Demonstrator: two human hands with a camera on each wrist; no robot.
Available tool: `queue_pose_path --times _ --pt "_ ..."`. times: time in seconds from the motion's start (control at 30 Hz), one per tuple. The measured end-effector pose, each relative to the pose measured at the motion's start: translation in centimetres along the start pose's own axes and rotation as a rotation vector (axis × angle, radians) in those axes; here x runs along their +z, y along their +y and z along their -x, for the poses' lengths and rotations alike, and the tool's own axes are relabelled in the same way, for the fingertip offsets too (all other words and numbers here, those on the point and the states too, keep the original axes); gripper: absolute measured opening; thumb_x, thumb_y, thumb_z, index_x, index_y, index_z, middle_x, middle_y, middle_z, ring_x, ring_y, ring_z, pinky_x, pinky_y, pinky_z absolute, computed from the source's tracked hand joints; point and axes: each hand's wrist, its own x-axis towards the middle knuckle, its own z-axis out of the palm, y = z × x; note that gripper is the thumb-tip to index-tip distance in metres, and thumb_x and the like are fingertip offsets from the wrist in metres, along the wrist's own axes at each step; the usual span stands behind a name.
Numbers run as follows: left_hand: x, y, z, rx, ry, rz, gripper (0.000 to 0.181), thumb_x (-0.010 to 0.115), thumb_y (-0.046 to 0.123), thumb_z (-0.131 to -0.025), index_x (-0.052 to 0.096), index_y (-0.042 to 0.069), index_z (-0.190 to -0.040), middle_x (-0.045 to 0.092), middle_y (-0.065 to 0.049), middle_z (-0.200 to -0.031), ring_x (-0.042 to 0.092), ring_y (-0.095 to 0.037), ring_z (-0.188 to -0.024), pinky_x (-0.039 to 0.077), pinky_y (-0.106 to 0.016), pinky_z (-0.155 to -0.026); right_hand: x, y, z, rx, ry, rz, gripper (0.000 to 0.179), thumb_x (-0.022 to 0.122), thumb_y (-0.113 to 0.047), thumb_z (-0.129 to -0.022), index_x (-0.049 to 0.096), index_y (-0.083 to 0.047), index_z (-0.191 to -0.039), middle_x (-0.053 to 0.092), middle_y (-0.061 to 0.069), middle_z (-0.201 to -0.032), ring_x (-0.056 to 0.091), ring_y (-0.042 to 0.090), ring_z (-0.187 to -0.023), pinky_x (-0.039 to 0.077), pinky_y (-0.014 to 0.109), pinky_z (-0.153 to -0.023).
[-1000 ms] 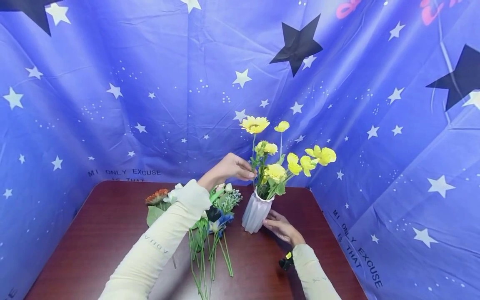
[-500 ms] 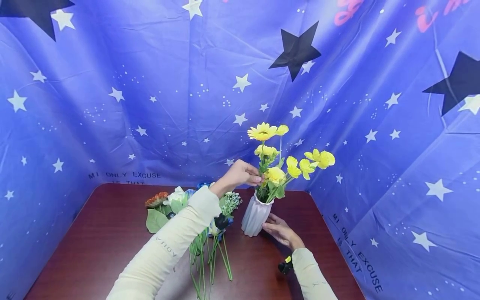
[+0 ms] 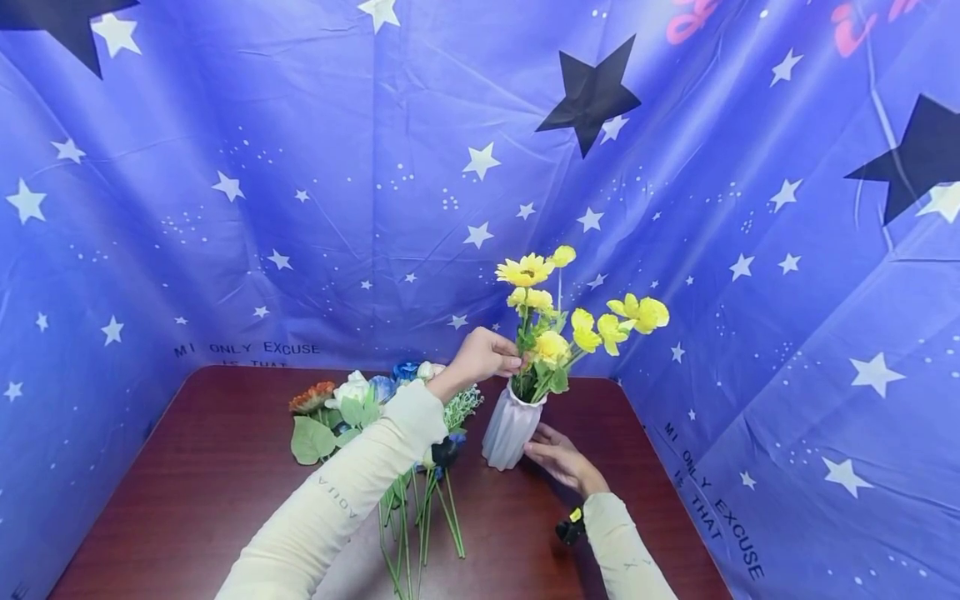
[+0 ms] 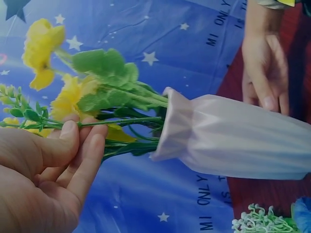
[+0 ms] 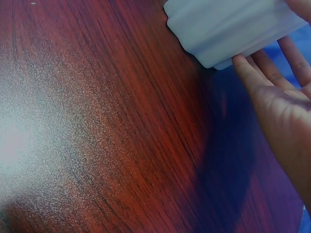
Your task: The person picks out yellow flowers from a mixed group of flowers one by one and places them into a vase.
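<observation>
My left hand (image 3: pixel 487 354) pinches the green stem (image 4: pixel 131 120) of a yellow sunflower (image 3: pixel 525 271) between thumb and fingers, just above the mouth of a pale fluted vase (image 3: pixel 512 429). In the left wrist view the stem's lower end passes into the vase mouth. Other yellow flowers (image 3: pixel 637 313) stand in the vase, several of them leaning right. My right hand (image 3: pixel 562 460) rests its fingertips against the vase's lower right side, fingers fairly straight. In the right wrist view its thumb (image 5: pixel 245 70) meets the vase wall near the base.
Left of the vase, loose flowers lie on the dark red table (image 3: pixel 217 483): an orange bloom (image 3: pixel 311 397), a white rose (image 3: pixel 352 389) and blue ones, stems toward the front. My left sleeve covers part of them. Blue star-patterned cloth (image 3: pixel 337 208) surrounds the table.
My left hand has moved right and slightly down with the sunflower, whose head now stands lower and closer to the other blooms. The right hand has stayed at the vase.
</observation>
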Motion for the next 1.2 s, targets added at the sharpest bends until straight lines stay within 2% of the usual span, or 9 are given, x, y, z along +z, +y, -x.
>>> queue_pose_path --times 0.2,0.3,0.5,0.7,0.9,1.0,1.2 --pt "0.3 -0.5 0.4 0.059 0.009 -0.15 0.014 0.069 -0.005 -0.092 0.075 -0.01 -0.104 0.076 -0.026 -0.101 0.077 -0.035 -0.09 0.066 -0.029 -0.074 0.0 0.1 0.1 0.001 -0.003 0.002 0.075 0.047 0.007 -0.101 -0.004 0.013 -0.156 0.032 0.029 -0.153 0.055 0.008 -0.122 0.049 0.02 -0.107" --pt "0.5 -0.7 0.4 0.067 0.015 -0.193 0.013 0.069 -0.003 -0.093 0.076 -0.009 -0.102 0.076 -0.025 -0.099 0.077 -0.035 -0.089 0.065 -0.027 -0.073 -0.1 0.2 0.1 0.0 -0.008 0.013 0.075 0.047 0.007 -0.101 -0.004 0.013 -0.156 0.03 0.031 -0.154 0.055 0.008 -0.123 0.049 0.02 -0.108" --pt "0.6 -1.0 0.2 0.071 0.022 -0.196 0.012 0.067 -0.004 -0.094 0.076 -0.009 -0.101 0.077 -0.024 -0.101 0.077 -0.033 -0.088 0.066 -0.027 -0.074 -0.3 0.3 0.1 0.004 -0.012 0.017 0.076 0.046 0.006 -0.102 -0.005 0.013 -0.156 0.015 0.039 -0.16 0.053 0.008 -0.125 0.048 0.02 -0.109" --pt "0.6 -1.2 0.4 0.094 0.023 -0.232 0.012 0.065 -0.003 -0.096 0.076 -0.007 -0.097 0.077 -0.022 -0.099 0.078 -0.03 -0.087 0.065 -0.026 -0.073 -0.1 0.2 0.1 0.001 -0.012 -0.013 0.075 0.045 0.008 -0.101 -0.005 0.013 -0.156 0.013 0.039 -0.16 0.054 0.008 -0.124 0.048 0.02 -0.109" --pt "0.3 -1.3 0.7 0.147 0.049 -0.3 0.013 0.064 -0.003 -0.096 0.076 -0.006 -0.091 0.078 -0.021 -0.094 0.077 -0.035 -0.086 0.064 -0.026 -0.069 0.3 0.0 0.0 0.004 -0.007 -0.018 0.077 0.047 0.007 -0.101 -0.006 0.012 -0.157 0.008 0.04 -0.161 0.052 0.009 -0.126 0.047 0.021 -0.11" --pt "0.2 -1.5 0.6 0.154 0.055 -0.321 0.014 0.064 -0.002 -0.096 0.076 -0.005 -0.09 0.078 -0.02 -0.092 0.077 -0.035 -0.085 0.064 -0.025 -0.068 0.3 0.0 0.0 0.007 -0.002 -0.016 0.077 0.047 0.007 -0.101 -0.005 0.012 -0.157 0.009 0.04 -0.161 0.053 0.008 -0.125 0.047 0.02 -0.11" --pt "0.3 -1.7 0.4 0.15 0.04 -0.375 0.015 0.064 -0.001 -0.096 0.076 -0.004 -0.088 0.079 -0.016 -0.088 0.076 -0.022 -0.077 0.06 -0.02 -0.064 -0.1 -0.2 -0.2 0.013 -0.004 0.007 0.077 0.046 0.007 -0.101 -0.007 0.012 -0.157 0.011 0.04 -0.16 0.054 0.007 -0.122 0.048 0.02 -0.108"
